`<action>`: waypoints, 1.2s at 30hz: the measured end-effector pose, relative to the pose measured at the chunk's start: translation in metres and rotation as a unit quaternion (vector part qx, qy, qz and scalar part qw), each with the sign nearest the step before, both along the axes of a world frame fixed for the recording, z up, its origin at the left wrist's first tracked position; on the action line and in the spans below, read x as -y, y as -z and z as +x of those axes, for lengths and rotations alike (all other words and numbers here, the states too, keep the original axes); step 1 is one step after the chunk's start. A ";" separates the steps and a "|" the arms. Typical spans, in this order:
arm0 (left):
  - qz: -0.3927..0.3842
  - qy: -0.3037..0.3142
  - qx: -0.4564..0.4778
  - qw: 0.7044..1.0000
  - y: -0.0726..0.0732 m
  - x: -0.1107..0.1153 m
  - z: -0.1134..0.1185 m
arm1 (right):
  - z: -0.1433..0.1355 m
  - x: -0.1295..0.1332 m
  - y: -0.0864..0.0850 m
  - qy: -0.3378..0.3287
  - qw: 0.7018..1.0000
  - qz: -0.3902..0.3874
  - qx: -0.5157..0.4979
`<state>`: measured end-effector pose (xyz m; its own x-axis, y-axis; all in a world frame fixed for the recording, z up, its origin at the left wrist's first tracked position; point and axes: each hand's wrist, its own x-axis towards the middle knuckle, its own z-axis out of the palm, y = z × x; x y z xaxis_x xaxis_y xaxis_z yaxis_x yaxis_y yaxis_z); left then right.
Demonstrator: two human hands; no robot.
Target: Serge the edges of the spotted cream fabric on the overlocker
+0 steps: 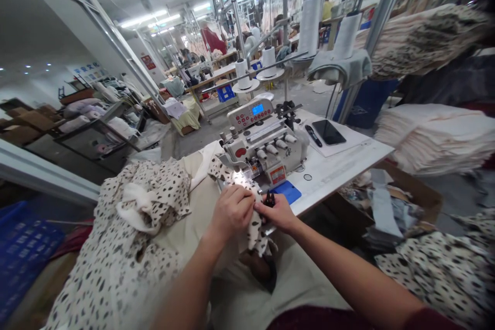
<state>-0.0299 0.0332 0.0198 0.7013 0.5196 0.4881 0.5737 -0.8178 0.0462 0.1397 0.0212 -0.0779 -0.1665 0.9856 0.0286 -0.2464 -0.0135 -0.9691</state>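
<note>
My left hand (pixel 233 210) is closed on a narrow strip of cream fabric with black spots (pixel 254 232), just in front of the sewing machine's needle area. Beside it, my right hand (pixel 279 212) pinches the edge of the same strip between thumb and fingers. A small black tool (pixel 269 199), which looks like thread snips, sticks up from the right hand. The strip runs up under the lit presser foot of the white overlock machine (pixel 266 147), and its lower end hangs toward my lap. The fingertips of my left hand are partly hidden.
A large heap of spotted fabric (pixel 131 216) lies at the left. On the white table (pixel 328 167) are a phone (pixel 328 132), a black pen-like object (pixel 313 135) and a blue plate (pixel 288 192). Thread cones (pixel 243 73) stand behind; a scrap box (pixel 386 211) is at right.
</note>
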 end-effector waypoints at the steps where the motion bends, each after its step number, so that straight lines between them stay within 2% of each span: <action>1: -0.004 -0.004 -0.002 1.000 -0.001 0.000 0.000 | 0.000 0.000 0.000 0.001 1.000 0.000 -0.003; 15: 0.001 -0.031 -0.026 0.999 -0.011 -0.002 0.004 | -0.001 0.000 -0.001 0.008 0.999 0.007 -0.030; 27: -0.010 -0.047 -0.009 0.999 -0.007 -0.007 0.004 | -0.001 -0.001 0.001 0.045 0.998 0.018 -0.032; 36: 0.005 -0.120 0.037 0.992 -0.004 -0.007 0.000 | 0.001 -0.001 0.003 0.036 0.998 0.049 0.010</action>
<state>-0.0301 0.0407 0.0242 0.5197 0.6622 0.5398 0.7478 -0.6581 0.0873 0.1406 0.0220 -0.0805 -0.0976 0.9876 0.1229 -0.2235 0.0986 -0.9697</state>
